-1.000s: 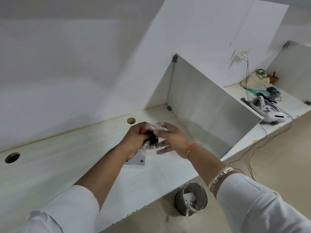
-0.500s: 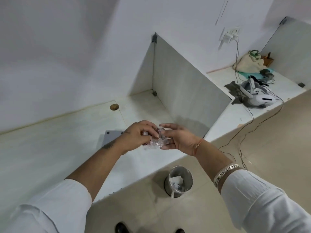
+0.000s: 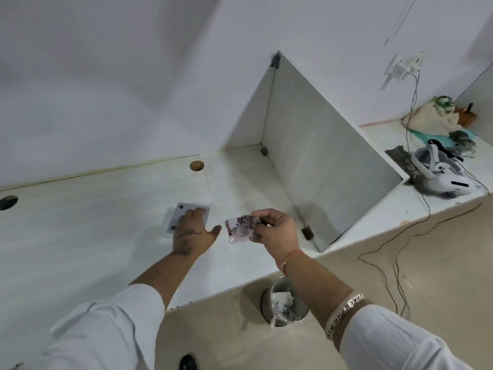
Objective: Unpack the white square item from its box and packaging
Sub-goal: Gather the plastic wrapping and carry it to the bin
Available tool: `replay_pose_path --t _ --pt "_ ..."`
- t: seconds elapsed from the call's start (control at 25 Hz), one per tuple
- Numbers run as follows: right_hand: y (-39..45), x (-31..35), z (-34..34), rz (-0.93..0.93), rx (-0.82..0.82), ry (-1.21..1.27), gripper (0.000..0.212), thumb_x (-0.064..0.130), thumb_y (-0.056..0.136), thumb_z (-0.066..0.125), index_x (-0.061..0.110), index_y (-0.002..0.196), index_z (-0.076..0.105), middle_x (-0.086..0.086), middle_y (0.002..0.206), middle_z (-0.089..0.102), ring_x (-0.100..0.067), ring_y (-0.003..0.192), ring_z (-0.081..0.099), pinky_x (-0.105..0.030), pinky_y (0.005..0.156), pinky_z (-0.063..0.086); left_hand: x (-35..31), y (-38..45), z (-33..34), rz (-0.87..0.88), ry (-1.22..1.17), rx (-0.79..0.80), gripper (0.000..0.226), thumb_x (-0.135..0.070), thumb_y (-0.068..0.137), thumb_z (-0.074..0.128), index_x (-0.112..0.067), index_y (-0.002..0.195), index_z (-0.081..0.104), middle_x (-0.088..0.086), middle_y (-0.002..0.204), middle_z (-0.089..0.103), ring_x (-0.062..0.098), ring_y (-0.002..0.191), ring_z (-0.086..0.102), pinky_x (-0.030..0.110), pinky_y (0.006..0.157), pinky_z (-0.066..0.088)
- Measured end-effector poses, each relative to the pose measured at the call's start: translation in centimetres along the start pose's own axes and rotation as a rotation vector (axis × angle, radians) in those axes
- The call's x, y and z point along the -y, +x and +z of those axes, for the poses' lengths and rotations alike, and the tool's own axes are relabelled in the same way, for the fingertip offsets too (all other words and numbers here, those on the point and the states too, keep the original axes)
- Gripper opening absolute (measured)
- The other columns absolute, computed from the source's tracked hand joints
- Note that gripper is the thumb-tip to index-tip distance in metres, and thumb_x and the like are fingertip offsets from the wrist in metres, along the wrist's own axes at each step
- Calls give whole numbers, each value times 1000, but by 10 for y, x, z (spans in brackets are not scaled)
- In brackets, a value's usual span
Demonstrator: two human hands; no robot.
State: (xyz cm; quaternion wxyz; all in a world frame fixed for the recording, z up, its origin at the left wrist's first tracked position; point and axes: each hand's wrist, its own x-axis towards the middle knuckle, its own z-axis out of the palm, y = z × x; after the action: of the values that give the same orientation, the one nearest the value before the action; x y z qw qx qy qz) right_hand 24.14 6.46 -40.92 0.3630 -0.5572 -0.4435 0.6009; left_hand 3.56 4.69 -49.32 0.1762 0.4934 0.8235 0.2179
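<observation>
The white square item [image 3: 186, 214] is lying flat on the pale surface [image 3: 93, 222], already out of any box or wrap, its face turned up and small dark holes showing near its corners. The left hand [image 3: 190, 233] is resting on its near right part, fingers spread and pressing down rather than closing around it, probably to pin the plate so it is not sliding, or to draw it closer; nothing is clamped in that grip.

Just right of the item, apart from it and raised off the surface, the right hand [image 3: 272, 231] is pinching a small clear packet [image 3: 238, 227] between thumb and fingertips, the grip closed on the packet's right end so the rest is hanging free toward the item. The packet seems to be holding small dark parts, perhaps fittings, though the blur is making that hard to confirm. Holding it aloft is keeping it separate from the item, likely for setting aside.

Below and right of the item, past the surface's front edge, a metal bin [image 3: 286, 303] is standing on the floor with crumpled white waste inside, handy for discarded wrapping. No box is in view, so the unpacking appears to be nearly finished.
</observation>
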Motion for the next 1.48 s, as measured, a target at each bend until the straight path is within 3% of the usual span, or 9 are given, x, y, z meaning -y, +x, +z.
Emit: replay_pose_path --t 0.16,0.28,0.36,0.52,0.6,0.88,1.12,1.32,1.48 --pt "24 -25 36 15 -67 46 27 -16 90 62 9 90 73 -14 90 69 -10 53 63 -26 56 60 48 66 32 -232 397 251 115 -79 60 68 -33 152 15 19 160 16 51 145 20 68 110 28" --pt "41 -33 56 28 -98 86 25 -15 91 63 7 94 73 -12 91 67 -12 60 67 -26 58 61 58 79 54 -329 202 215 107 -66 52 76 -40 140 22 18 144 27 49 129 36 63 100 43" --pt "47 -34 68 27 -121 99 25 -15 91 62 7 95 72 -13 93 66 -18 69 67 -27 59 62 65 82 53 -372 -46 170 93 -60 56 76 -40 136 33 17 129 39 42 114 48 51 92 51" --pt "55 -30 81 31 -160 176 26 -13 92 64 12 94 71 -15 94 65 -19 70 64 -25 58 61 94 73 31 -721 -1293 364 53 -42 76 71 -25 125 63 18 130 61 34 104 63 50 83 59" --pt "58 -28 88 31 -144 187 26 -12 91 65 13 95 71 -15 96 65 -18 69 65 -26 59 60 112 65 21 -836 -1471 368 32 -28 87 65 -12 115 64 24 125 61 40 104 62 55 89 57" --pt "57 -43 89 52 -160 157 25 -12 91 65 12 97 70 -16 98 67 -21 73 66 -26 60 61 116 66 43 -719 -936 193 43 -35 81 82 -12 114 64 12 110 67 29 98 70 42 78 63" --pt "52 -59 67 116 -161 60 22 2 94 69 18 108 66 -9 103 72 -18 73 70 -29 57 60 82 49 24 -520 -412 -15 55 -47 89 67 -14 133 60 17 137 53 36 125 54 33 101 47" --pt "29 -88 20 275 -212 275 15 -2 94 69 5 106 65 -11 87 68 -18 65 65 -23 55 60 -17 -15 7 -236 -908 594 31 -43 87 71 -23 111 69 5 112 76 17 94 72 34 83 58" --pt "-4 -160 -67 421 -419 288 13 -4 84 75 4 91 68 -17 79 67 -25 66 60 -33 62 57 -43 -68 55 -127 -564 423 37 -26 88 74 -21 123 63 -2 117 68 13 94 69 27 81 55"
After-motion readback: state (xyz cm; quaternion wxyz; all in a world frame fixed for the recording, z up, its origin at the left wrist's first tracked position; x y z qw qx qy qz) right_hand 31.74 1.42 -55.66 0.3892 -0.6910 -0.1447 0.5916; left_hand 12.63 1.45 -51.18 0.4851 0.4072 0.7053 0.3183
